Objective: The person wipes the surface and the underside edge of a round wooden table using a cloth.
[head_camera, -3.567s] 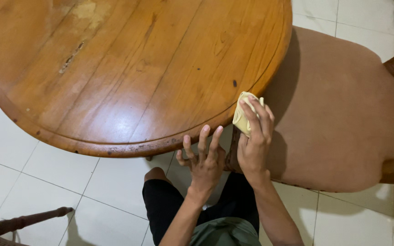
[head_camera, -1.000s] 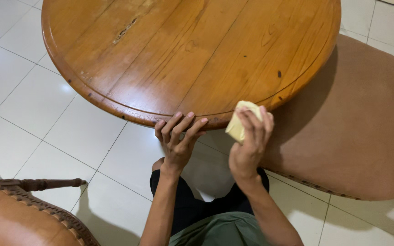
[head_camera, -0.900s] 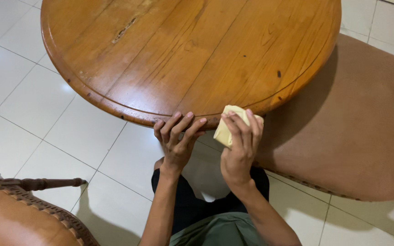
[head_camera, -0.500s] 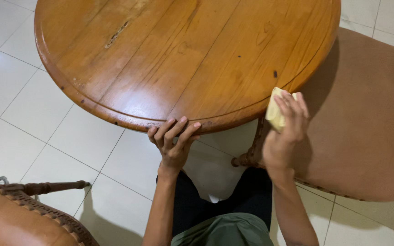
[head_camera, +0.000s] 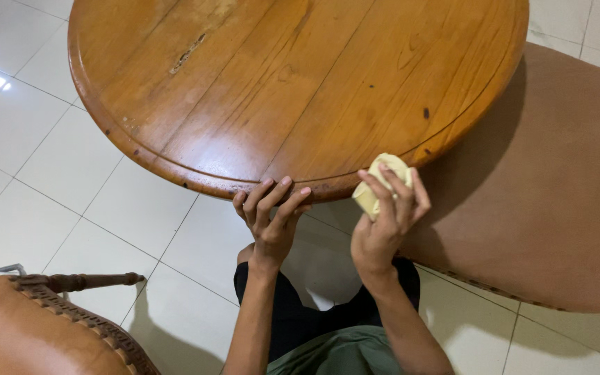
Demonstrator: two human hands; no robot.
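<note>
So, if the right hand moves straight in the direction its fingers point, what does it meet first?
The right hand presses a yellow cloth toward the round table's rim; that edge probably comes first, though depth is unclear.

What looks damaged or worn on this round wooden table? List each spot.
The round table has a pale scuffed streak where the finish is gone, upper left. Small dark specks mark the right side, and dark nicks dot the rim. The right hand presses a yellow cloth against the edge.
</note>
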